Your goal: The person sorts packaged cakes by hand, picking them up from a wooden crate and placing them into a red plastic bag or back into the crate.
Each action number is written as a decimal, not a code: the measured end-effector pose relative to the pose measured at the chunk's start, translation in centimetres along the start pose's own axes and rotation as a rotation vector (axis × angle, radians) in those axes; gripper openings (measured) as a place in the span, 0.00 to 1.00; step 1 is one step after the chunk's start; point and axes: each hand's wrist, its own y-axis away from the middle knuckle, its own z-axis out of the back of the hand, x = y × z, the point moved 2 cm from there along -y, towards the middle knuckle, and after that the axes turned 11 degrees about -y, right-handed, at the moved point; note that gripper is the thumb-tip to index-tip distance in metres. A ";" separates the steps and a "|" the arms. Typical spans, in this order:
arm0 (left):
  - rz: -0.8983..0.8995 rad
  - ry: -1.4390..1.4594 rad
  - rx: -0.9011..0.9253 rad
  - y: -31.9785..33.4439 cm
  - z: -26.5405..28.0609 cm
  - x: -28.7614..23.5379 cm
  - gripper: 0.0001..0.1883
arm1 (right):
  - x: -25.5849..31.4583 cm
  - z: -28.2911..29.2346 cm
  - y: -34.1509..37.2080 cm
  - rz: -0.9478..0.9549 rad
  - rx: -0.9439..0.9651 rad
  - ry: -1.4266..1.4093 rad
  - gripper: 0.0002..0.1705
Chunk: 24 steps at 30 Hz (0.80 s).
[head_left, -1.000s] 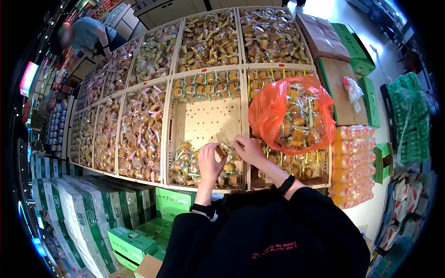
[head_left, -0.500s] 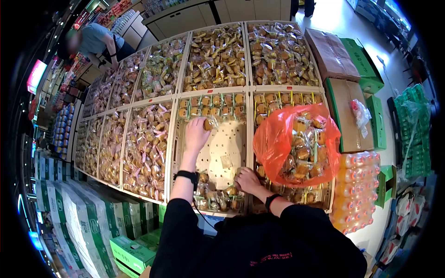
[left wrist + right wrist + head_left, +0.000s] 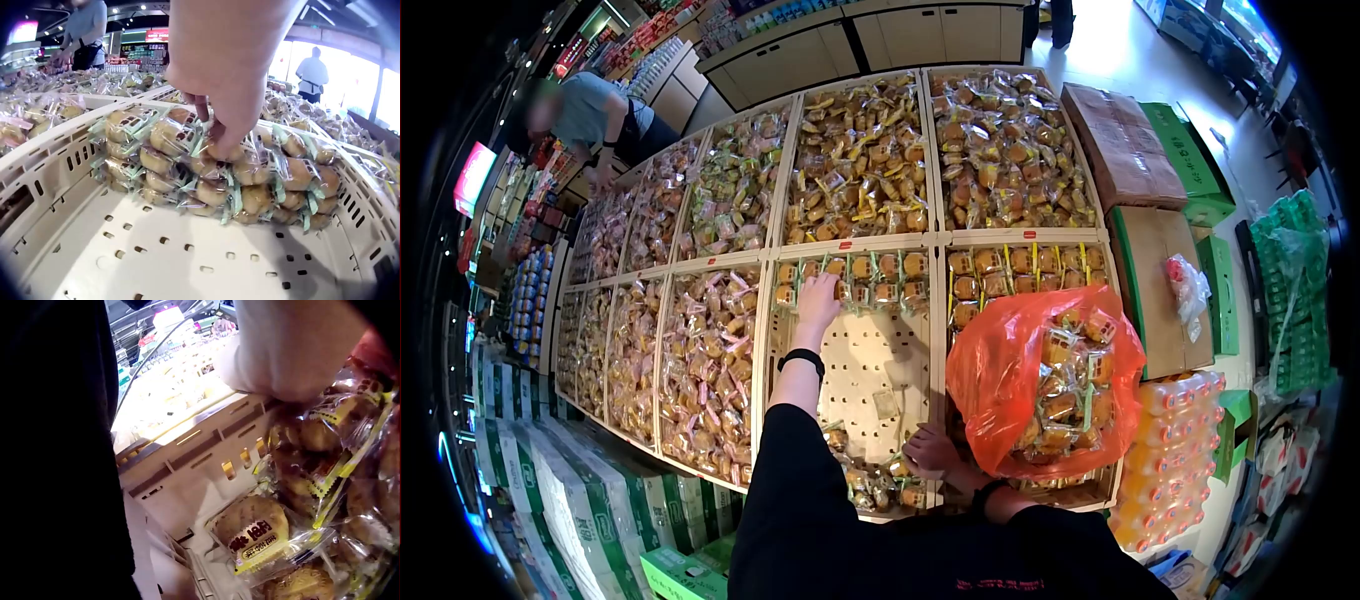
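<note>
Wrapped cakes with green-edged packaging (image 3: 169, 140) stand stacked in rows along the far side of a cream plastic crate (image 3: 865, 365). My left hand (image 3: 818, 300) reaches down onto these rows, and in the left wrist view the fingers of this hand (image 3: 219, 131) pinch one packet at the top. Over the crate's near right edge rests my right hand (image 3: 932, 452), beside loose packets (image 3: 870, 485) at the near end; its fingers are hard to make out. An open red plastic bag (image 3: 1000, 380) full of wrapped cakes sits on the crate to the right.
More crates of wrapped cakes (image 3: 860, 160) extend beyond and leftward. Bottled orange drinks (image 3: 1165, 460) and cardboard boxes (image 3: 1165, 290) stand at the right. Green and white cartons (image 3: 590, 490) are at the lower left. Another person (image 3: 600, 115) bends over the far left crates.
Both hands were together over the near packets; the left has since moved to the far rows with a packet, and the right has settled at the crate's right edge. The head view has shifted.
</note>
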 end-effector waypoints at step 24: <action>0.046 0.244 -0.074 1.2 -1.1 0.8 0.25 | 0.2 0.4 -0.2 -0.010 -0.005 -0.043 0.06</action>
